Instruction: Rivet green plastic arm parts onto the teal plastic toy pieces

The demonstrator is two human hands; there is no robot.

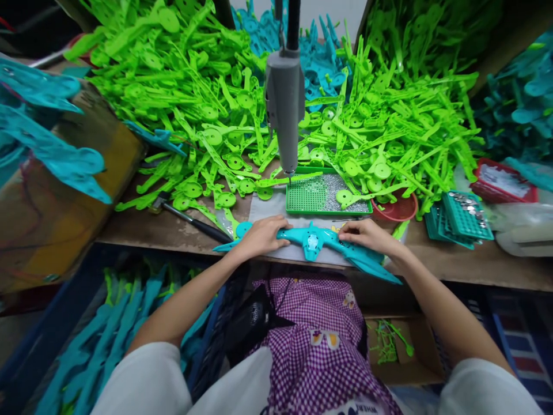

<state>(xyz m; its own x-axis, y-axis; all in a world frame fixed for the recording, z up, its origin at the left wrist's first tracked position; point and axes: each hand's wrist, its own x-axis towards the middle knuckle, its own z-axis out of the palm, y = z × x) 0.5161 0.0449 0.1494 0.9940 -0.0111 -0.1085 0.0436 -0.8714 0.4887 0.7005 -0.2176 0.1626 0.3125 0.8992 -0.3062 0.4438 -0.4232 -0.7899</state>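
A teal plastic winged toy part (311, 241) lies across the near edge of the wooden bench (142, 227). My left hand (260, 235) rests flat over its left wing, fingers pressing down on it. My right hand (366, 234) lies on the right wing, fingers curled onto it. A grey powered screwdriver (284, 98) hangs just beyond the part, its tip over a green screw tray (309, 199) that holds small silver screws.
Big heaps of green plastic parts (207, 98) cover the back of the bench, with teal parts (322, 55) behind. A hammer (190, 219) lies at left, a red bowl (400, 210) and teal trays (460, 219) at right. Bins of teal parts (108, 334) stand below.
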